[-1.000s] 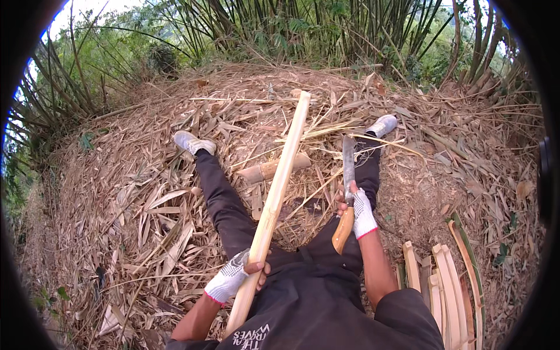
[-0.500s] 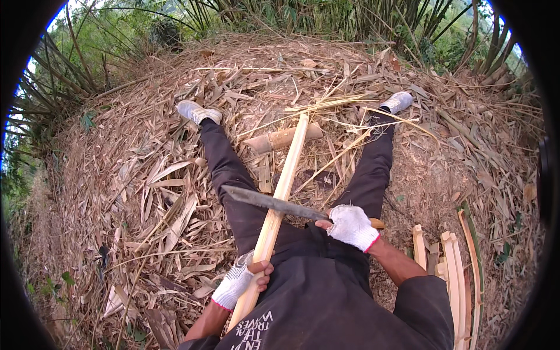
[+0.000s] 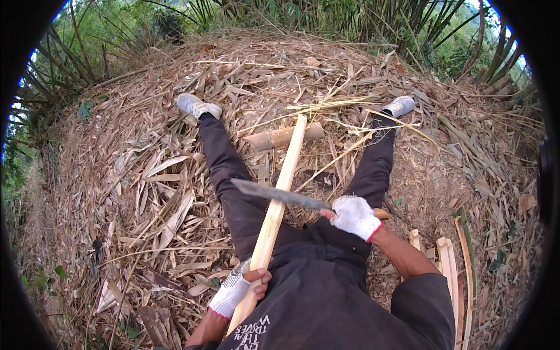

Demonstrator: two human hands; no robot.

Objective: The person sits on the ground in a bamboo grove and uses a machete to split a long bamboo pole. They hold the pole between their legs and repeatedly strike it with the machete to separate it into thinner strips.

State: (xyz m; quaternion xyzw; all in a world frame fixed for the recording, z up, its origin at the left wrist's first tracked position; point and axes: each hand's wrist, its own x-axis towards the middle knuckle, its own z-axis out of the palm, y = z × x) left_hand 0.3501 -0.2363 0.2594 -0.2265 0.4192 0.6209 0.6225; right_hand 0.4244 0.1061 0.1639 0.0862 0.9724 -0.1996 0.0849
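Observation:
My left hand [image 3: 240,287], in a white fingerless glove, is closed round the lower part of a long pale bamboo strip [image 3: 270,224]. The strip slants up and away between my legs, its far end by a short bamboo section [image 3: 284,137] on the ground. My right hand [image 3: 353,217], gloved alike, grips the handle of a long dark machete [image 3: 282,195]. The blade points left and lies across the strip about midway along; whether it bites into the wood cannot be made out. A bit of the wooden handle [image 3: 382,214] sticks out behind my right hand.
Several split bamboo strips [image 3: 448,262] lie at my right side. Thin yellowish shavings [image 3: 332,104] are heaped beyond the bamboo section, near my right shoe [image 3: 400,105]. Dry leaves [image 3: 169,216] cover the ground, with bamboo clumps [image 3: 402,26] at the back.
My right hand and the machete have shifted slightly right, and the blade's tip has moved nearer the strip. My left hand keeps its hold on the strip.

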